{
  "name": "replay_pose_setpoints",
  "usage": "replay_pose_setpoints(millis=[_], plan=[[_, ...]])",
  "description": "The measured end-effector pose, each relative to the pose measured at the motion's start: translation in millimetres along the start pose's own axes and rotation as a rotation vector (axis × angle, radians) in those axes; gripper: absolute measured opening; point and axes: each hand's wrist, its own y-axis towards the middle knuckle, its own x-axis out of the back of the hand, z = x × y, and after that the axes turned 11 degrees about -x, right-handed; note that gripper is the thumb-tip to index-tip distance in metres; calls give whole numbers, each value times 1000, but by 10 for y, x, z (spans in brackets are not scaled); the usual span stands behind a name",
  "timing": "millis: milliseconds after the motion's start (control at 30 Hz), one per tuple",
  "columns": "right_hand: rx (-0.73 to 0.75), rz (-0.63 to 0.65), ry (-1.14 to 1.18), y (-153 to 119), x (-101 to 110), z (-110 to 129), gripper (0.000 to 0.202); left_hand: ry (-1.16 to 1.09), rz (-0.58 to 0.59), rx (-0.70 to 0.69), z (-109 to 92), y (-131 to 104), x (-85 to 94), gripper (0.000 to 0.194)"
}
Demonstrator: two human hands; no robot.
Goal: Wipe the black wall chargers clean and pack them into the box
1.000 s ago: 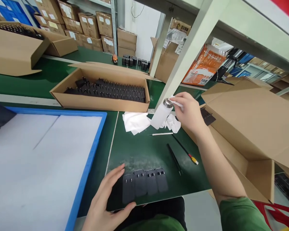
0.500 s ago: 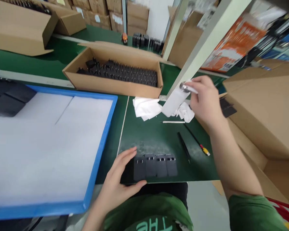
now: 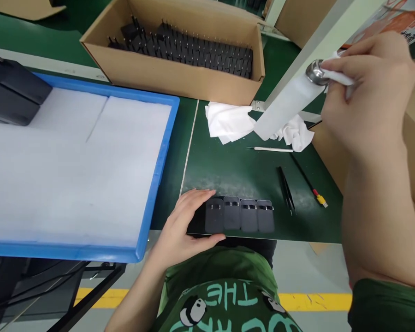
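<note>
Several flat black plug pieces with metal prongs (image 3: 232, 213) lie side by side in a row at the near edge of the green table. My left hand (image 3: 185, 226) is spread at the row's left end, fingertips at the far side and thumb at the near side; whether it touches them I cannot tell. A folded white wipe (image 3: 339, 76) is pinched in my right hand (image 3: 373, 87), against the metal top of a white bottle (image 3: 290, 103). Behind the row lie a white cloth (image 3: 228, 121) and a crumpled one (image 3: 295, 132).
Black tweezers (image 3: 286, 190), a thin white stick tool (image 3: 271, 149) and a cable with a yellow plug (image 3: 320, 198) lie to the right. A blue-rimmed tray (image 3: 155, 184) stands left. Behind is a cardboard box (image 3: 180, 83) of black pronged parts. A pale post (image 3: 328, 50) rises behind the bottle.
The view has tilted down and come closer. The wipe stays at the bottle's metal top in my right hand, and my left hand keeps its place beside the row.
</note>
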Motion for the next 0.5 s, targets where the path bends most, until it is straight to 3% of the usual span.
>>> replay_pose_setpoints(millis=[333,500], plan=[[-60,21,-119,63,-49,92,41,12,15,11,7,-10,-3,76],[0,-28,-101,57,-106,37,40,41,34,-12,0,17,-2,76]])
